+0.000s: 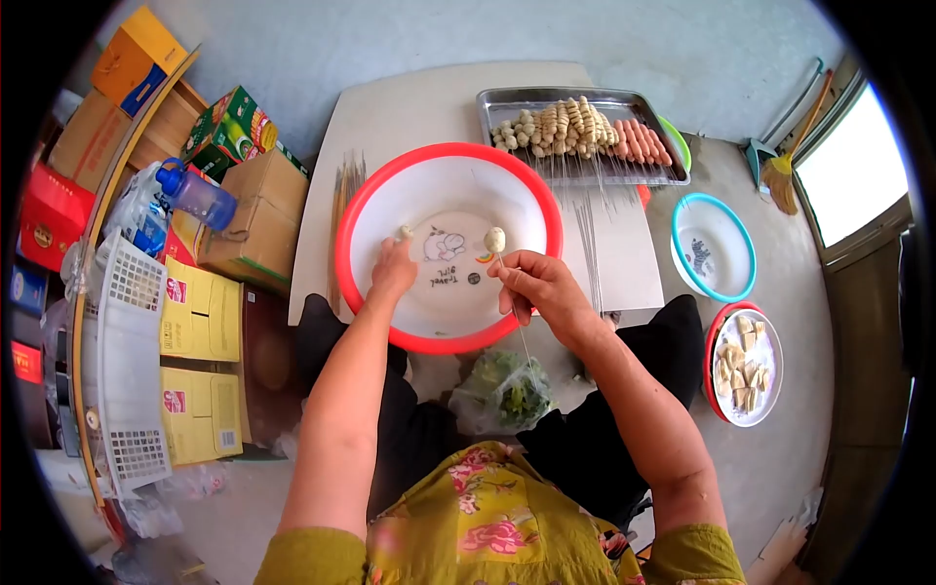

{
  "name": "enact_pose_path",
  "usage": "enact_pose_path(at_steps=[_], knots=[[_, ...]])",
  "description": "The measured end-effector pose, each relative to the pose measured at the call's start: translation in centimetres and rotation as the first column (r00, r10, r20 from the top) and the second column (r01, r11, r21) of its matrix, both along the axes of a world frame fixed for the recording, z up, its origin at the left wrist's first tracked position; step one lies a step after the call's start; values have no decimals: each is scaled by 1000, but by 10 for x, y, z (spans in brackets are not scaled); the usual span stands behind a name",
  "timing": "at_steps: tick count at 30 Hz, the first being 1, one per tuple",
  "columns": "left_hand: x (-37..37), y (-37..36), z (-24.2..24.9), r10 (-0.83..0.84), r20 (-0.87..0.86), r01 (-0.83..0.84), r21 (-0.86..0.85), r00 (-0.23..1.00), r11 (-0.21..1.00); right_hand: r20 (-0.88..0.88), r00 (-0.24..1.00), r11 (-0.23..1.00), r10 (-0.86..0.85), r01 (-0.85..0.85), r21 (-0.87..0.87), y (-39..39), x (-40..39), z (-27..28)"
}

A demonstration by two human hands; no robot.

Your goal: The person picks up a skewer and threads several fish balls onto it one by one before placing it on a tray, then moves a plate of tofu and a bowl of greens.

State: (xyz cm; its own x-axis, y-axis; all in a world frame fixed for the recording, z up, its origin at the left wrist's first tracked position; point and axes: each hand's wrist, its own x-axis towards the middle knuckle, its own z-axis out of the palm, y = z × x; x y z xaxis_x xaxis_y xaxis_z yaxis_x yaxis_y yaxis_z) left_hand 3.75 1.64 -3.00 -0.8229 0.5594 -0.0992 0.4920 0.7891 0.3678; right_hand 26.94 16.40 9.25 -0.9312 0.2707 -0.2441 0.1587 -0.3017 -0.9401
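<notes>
My left hand (394,265) reaches into the white basin with the red rim (353,234), its fingertips closed on a pale speckled ball (405,232), which looks like a meatball. Pinched in my right hand (546,291) is a thin skewer (525,343), held over the basin's right side. One meatball (495,239) sits on the skewer's upper tip. On the basin floor, a printed cartoon and lettering show between my hands.
A metal tray (487,101) of loaded skewers stands at the table's back right. Bare skewers (589,244) lie right of the basin, more (348,185) to its left. A bag of greens (502,390) sits below. Cartons (258,219) flank the left, a blue-rimmed basin (715,291) the right.
</notes>
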Motion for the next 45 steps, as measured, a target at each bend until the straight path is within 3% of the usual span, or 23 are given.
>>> enact_pose_path(at_steps=[5,7,11,12,13,14,15,16,17,19,22,45], knots=[[-8,1,-14,-77,-8,76,-59,997,995,24,1000,1000,10,-11,16,0,0,2],[-6,1,-18,-206,-69,206,-2,976,979,30,999,1000,15,-15,19,0,0,0],[-3,14,-11,-257,-97,265,83,962,961,35,999,999,24,-25,23,-2,0,-4],[1,21,0,-164,336,17,400,928,916,37,999,999,24,-25,22,-2,0,-5],[6,25,16,-194,705,-335,537,683,774,44,998,998,46,-47,33,-3,0,-6],[9,26,31,-197,705,-333,537,681,775,51,997,997,65,-67,44,-3,0,-7],[11,26,46,-329,767,-467,610,552,640,52,997,997,63,-65,44,-4,0,-7],[13,26,57,-472,774,-605,628,421,490,66,993,994,98,-100,37,-6,1,-5],[12,25,62,-473,774,-606,628,421,489,80,988,990,134,-137,31,-8,2,-4],[11,23,70,-603,706,-700,640,371,318,83,981,983,176,-179,28,-11,1,-4],[13,25,78,-635,684,-758,610,358,230,85,971,974,221,-224,20,-15,-1,-2],[18,23,81,-693,640,-769,609,332,195,73,974,976,215,-216,-5,-19,-6,-5]])
